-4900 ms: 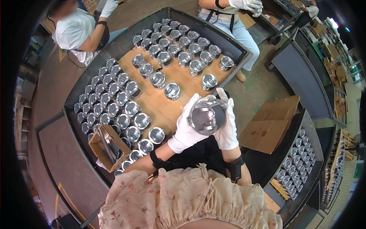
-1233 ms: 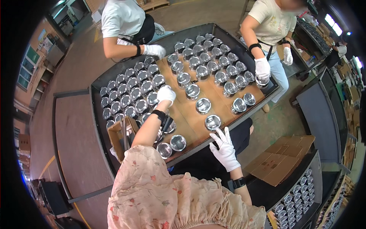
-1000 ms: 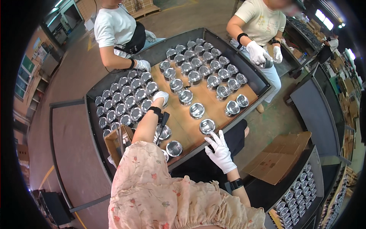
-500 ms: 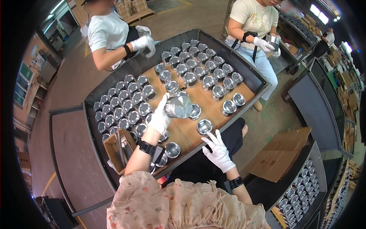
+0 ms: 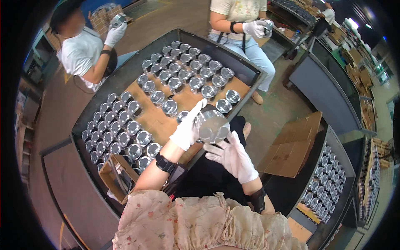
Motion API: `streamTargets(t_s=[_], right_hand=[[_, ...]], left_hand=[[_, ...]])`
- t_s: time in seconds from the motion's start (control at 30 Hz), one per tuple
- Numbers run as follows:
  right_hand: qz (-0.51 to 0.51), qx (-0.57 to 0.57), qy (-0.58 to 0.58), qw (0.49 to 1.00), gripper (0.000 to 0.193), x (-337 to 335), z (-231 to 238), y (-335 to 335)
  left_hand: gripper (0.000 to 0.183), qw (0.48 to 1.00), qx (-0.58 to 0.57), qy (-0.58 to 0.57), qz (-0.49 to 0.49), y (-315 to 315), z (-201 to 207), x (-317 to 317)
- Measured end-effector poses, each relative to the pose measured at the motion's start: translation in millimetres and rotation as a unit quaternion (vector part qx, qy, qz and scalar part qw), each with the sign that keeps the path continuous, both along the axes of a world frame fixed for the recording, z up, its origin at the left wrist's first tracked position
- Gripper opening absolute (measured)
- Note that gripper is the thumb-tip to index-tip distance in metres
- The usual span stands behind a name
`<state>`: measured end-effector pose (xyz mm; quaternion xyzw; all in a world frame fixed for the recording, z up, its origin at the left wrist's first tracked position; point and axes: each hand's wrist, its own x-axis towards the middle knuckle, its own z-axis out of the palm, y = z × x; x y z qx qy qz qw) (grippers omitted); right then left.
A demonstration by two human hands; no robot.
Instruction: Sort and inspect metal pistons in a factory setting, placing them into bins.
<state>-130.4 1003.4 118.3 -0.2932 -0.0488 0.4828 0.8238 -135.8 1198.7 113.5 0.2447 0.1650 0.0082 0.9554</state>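
My left hand (image 5: 187,131), in a white glove, grips a shiny metal piston (image 5: 213,126) by its side, with the flat round crown facing up toward me. My right hand (image 5: 234,157), gloved as well, is just below the piston with its fingers spread and the palm partly turned up. Its fingertips come close to the piston's lower edge; whether they touch I cannot tell. Under and beyond both hands, rows of similar pistons (image 5: 169,107) stand on brown cardboard (image 5: 156,121) in a dark metal bin.
A small open cardboard box (image 5: 109,176) with strips inside sits at the bin's near left corner. On the right, a cardboard sheet (image 5: 291,146) leans by another bin of pistons (image 5: 327,183). Two co-workers across the bin each hold a piston (image 5: 118,19).
The held piston has moved right, toward my right hand, its crown now facing me. My right hand has turned its palm up. The left co-worker now holds up a piston. My view has shifted.
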Motion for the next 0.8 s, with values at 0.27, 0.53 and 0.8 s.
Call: streamTargets(t_s=[0.27,0.53,0.8], right_hand=[[0.05,0.252,0.325,0.91,0.08,-17,-10,2],[0.002,0.213,0.255,0.943,0.07,10,-4,3],[-0.202,0.025,-0.036,0.978,0.064,22,-4,0]], left_hand=[[0.023,0.91,0.402,-0.048,-0.089,-22,29,2],[0.022,0.817,0.556,-0.154,-0.007,-18,-5,-7],[0.044,0.937,0.343,-0.047,-0.051,-21,-22,-34]])
